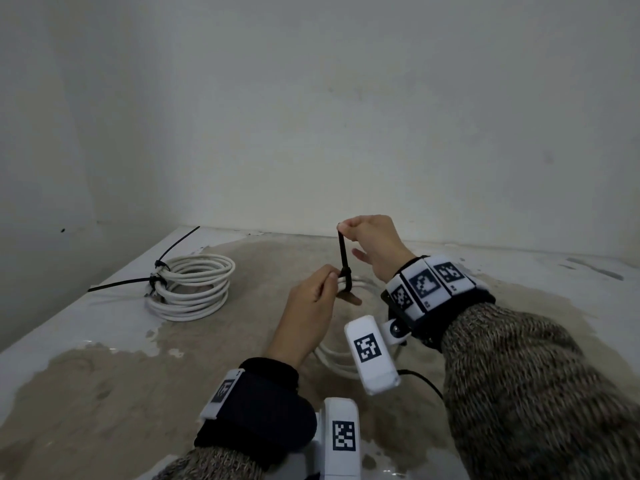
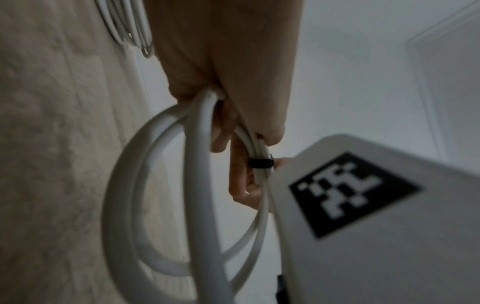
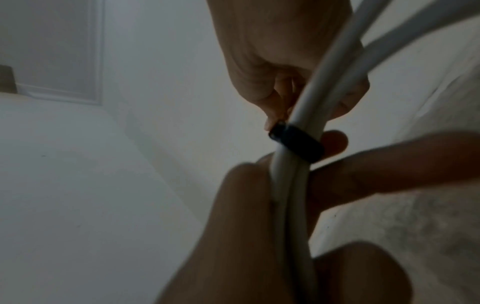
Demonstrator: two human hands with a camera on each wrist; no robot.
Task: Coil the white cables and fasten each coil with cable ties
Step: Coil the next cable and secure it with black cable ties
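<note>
head cam: left hand (image 1: 311,299) gripped white cable coil (image 2: 197,185) w/ right hand (image 1: 372,242) pinching black cable tie (image 1: 343,252) tail upright.

Two plain white walls (image 1: 346,98) are seen, and a corner (image 1: 100,133) is made where they meet on the left. A few small dark marks (image 1: 62,230) are dotted on the left wall. Below them a flat surface (image 1: 104,375) is laid out, white at its edges, with a big rough sandy-brown patch (image 1: 242,258) where the paint is worn away. The light is dim and grey. In the right wrist view, a white framed panel (image 3: 64,51) is set in a wall, but it is blurred.
</note>
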